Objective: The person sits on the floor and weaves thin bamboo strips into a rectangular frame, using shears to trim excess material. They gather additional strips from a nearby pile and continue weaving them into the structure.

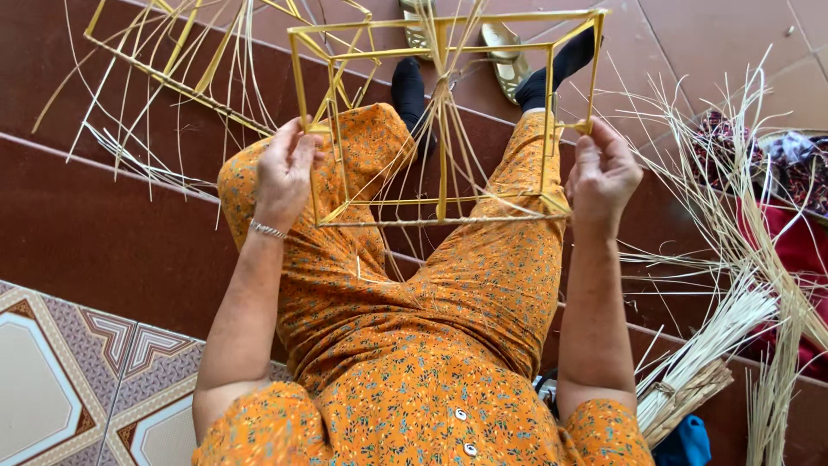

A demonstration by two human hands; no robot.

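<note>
Yellow box-shaped frame of thin bamboo sticks (442, 121), held between the two hands above the knees of a seated person in orange flower-print clothing (414, 345). Left hand (285, 173) clasps the frame's near left upright, fingers curled round the stick; a silver bracelet (266, 229) circles that wrist. Right hand (602, 173) pinches the frame's right upright near its middle, fingertips (589, 129) closed on the stick. Pale loose strips run down through the centre of the frame, gathered and tied at a central upright stick between the hands. Beyond the hands, feet in black socks (410, 86) rest on the dark red tiled step (86, 233), with a pair of gold-coloured sandals (504, 52) just past them. A second, similar yellow stick frame (172, 52) lies on the step beyond the left hand. To the outside of the right hand, a loose spread of pale straw-coloured strips (733, 224) fans across the floor; nearer the right elbow lies a tied bundle of pale sticks (699, 362). Patterned floor tiles (69, 380) show below the left arm.
</note>
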